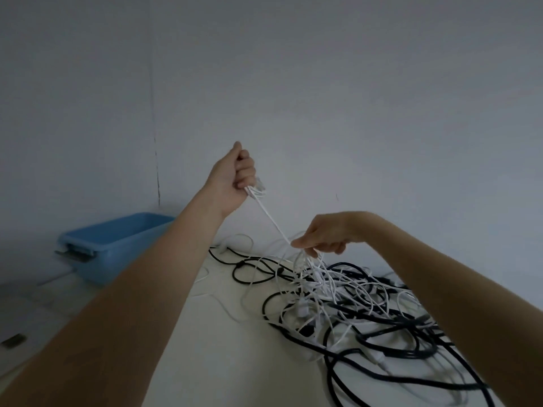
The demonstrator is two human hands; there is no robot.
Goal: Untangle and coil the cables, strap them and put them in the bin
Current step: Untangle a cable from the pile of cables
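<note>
A tangle of black and white cables point(346, 301) lies on the white table point(229, 348). My left hand point(235, 177) is raised above the table in a fist, gripping the end of a white cable point(271, 220) whose clear plug sticks out below the fingers. That cable runs taut down to my right hand point(320, 236), which pinches white strands just above the heap. A blue bin point(117, 245) stands at the back left by the wall.
A grey wall runs close behind the table. A small dark object point(13, 339) lies near the left edge. A metal latch hangs at the blue bin's near end.
</note>
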